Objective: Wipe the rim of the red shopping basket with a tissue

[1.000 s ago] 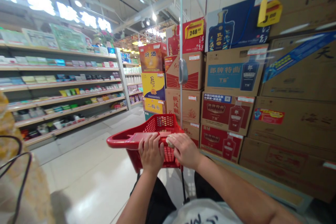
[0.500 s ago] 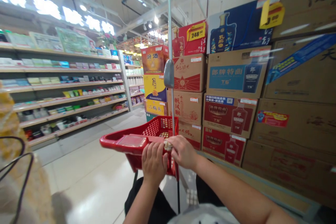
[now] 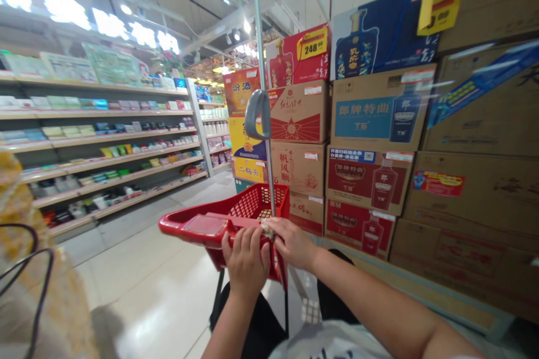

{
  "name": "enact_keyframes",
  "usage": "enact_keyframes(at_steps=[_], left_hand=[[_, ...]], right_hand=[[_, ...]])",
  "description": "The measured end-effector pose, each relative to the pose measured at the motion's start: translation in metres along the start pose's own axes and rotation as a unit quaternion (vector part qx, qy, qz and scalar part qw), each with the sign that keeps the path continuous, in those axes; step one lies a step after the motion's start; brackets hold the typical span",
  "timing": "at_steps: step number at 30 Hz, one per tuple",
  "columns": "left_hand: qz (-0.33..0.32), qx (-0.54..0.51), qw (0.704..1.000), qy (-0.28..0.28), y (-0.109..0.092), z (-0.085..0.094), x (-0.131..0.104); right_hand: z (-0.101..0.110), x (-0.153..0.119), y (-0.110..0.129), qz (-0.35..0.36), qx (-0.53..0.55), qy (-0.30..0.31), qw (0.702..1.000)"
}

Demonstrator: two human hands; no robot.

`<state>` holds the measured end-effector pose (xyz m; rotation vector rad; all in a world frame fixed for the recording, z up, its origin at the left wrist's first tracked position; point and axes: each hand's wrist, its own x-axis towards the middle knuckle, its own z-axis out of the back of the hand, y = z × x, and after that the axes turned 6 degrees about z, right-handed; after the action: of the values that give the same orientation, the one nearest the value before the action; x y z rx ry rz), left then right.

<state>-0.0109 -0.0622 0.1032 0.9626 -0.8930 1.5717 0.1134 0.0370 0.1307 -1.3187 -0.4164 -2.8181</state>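
A red shopping cart (image 3: pixel 189 233) stands in front of me at the centre of the head view. The fingers of my left hand (image 3: pixel 246 261) are wrapped over its red handle. Just to the right, my right hand (image 3: pixel 292 241) is closed at the handle's end, around a small pale thing (image 3: pixel 267 228) too small to name. A thin metal pole (image 3: pixel 270 174) rises from beside that hand, with a grey loop handle (image 3: pixel 257 115) partway up. The undersides of both hands are hidden.
Stacked cartons (image 3: pixel 370 179) line the right side, close to the cart. Shelves (image 3: pixel 105 143) with small goods run along the left. Pale floor tiles (image 3: pixel 138 286) lie between. Yellow patterned fabric (image 3: pixel 50 269) and a black cable are at the left edge.
The grey loop has turned, showing its opening, and it and the upper pole have shifted left. The fingers of my left hand have shifted slightly on the handle.
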Motion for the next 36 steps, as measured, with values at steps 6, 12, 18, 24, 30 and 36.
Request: enact_keyframes(at_steps=[6, 12, 18, 24, 30, 36], left_hand=[[-0.008, 0.007, 1.0, -0.017, -0.008, -0.002, -0.008], [-0.016, 0.006, 1.0, -0.014, 0.0, -0.006, -0.01], [-0.014, 0.008, 0.999, -0.029, 0.0, -0.007, -0.009], [-0.021, 0.008, 0.999, -0.034, -0.001, -0.005, -0.009], [-0.019, -0.002, 0.999, -0.046, 0.003, -0.002, -0.012], [-0.02, -0.003, 0.998, -0.058, 0.007, 0.001, -0.015]], right_hand=[[-0.004, -0.002, 0.007, 0.05, 0.027, -0.006, 0.998], [-0.006, 0.0, 0.01, 0.038, 0.035, -0.015, 0.999], [-0.007, -0.003, 0.013, 0.046, 0.037, -0.021, 0.998], [-0.009, -0.005, 0.01, 0.022, 0.036, -0.037, 0.998], [-0.009, -0.004, 0.011, 0.063, 0.016, -0.027, 0.998], [-0.012, -0.005, 0.012, 0.04, 0.023, -0.032, 0.998]])
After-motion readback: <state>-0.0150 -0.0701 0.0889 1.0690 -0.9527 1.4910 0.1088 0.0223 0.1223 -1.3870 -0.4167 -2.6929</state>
